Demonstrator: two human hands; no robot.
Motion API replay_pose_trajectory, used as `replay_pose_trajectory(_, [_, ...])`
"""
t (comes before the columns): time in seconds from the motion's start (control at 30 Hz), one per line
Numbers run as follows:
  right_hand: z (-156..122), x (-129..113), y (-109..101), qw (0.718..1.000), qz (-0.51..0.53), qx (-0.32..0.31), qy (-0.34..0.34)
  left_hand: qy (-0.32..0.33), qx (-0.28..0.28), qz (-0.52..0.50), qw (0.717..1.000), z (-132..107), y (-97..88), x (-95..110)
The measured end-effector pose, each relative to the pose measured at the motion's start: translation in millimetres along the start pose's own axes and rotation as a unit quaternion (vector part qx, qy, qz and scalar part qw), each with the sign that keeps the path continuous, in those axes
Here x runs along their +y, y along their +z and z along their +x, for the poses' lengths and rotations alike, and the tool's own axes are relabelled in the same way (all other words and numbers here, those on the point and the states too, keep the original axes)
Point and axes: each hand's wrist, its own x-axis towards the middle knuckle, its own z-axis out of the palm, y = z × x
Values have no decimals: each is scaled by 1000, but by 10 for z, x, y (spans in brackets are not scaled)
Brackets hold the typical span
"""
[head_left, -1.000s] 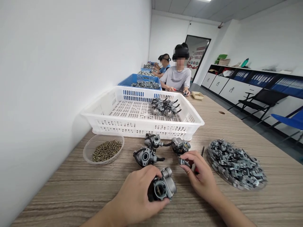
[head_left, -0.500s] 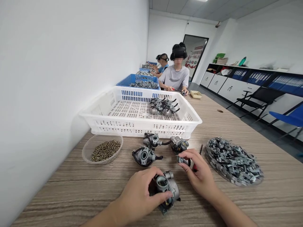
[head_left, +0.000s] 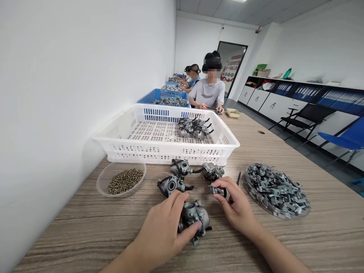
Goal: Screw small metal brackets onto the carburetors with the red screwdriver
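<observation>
At the near side of the wooden surface (head_left: 85,235), I see the left hand (head_left: 165,223) grasping a carburetor (head_left: 202,218); the right hand (head_left: 236,204) has a small metal part (head_left: 215,189) pinched in its grip. Just beyond sit three more carburetors (head_left: 172,185), between a tub (head_left: 99,185) of screws (head_left: 125,181) at left and a dish (head_left: 263,209) of metal pieces (head_left: 277,191) at right. Farther off stands a white crate (head_left: 176,153).
</observation>
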Motion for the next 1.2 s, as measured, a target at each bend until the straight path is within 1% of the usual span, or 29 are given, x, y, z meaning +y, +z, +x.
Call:
replay_pose_trajectory(0.07, [-1, 7, -18, 1000, -2, 2, 0, 21, 20, 17, 999, -10, 3, 2])
replay_pose_trajectory(0.13, [0, 9, -33, 1000, -3, 4, -1, 36, 19, 26, 999, -12, -5, 16])
replay_pose_trajectory(0.2, [2, 5, -40, 1000, -3, 3, -2, 37, -7, 38, 999, -7, -22, 42])
replay_pose_trajectory(0.3, [7, -4, -41, 1000, 1, -1, -4, 24, -66, 65, 995, 7, -40, 78])
replay_pose_trajectory(0.37, [8, -6, -37, 1000, 4, -4, -4, 19, -91, 85, 992, 16, -31, 83])
replay_pose_trajectory(0.5, [6, 10, -31, 1000, 6, -10, -2, 8, -102, 119, 988, 37, 14, 48])
replay_pose_trajectory(0.6, [6, 29, -31, 1000, 4, -9, -1, 18, -102, 126, 987, 51, 23, 10])
replay_pose_trajectory(0.7, [11, 36, -33, 1000, 2, -8, 0, 28, -88, 115, 989, 56, 3, -26])
replay_pose_trajectory(0.87, [23, 12, -37, 1000, 1, -10, 1, 18, -57, 55, 997, 51, -28, -32])
replay_pose_trajectory(0.93, [25, 5, -36, 1000, 1, -13, 0, -2, -61, 32, 998, 51, -37, -1])
replay_pose_trajectory(1.07, [24, 6, -32, 1000, 1, -17, -2, -68, -75, -17, 995, 60, -58, 84])
replay_pose_trajectory(1.2, [22, 13, -34, 1000, 1, -28, 0, -103, -81, -58, 990, 69, -88, 136])
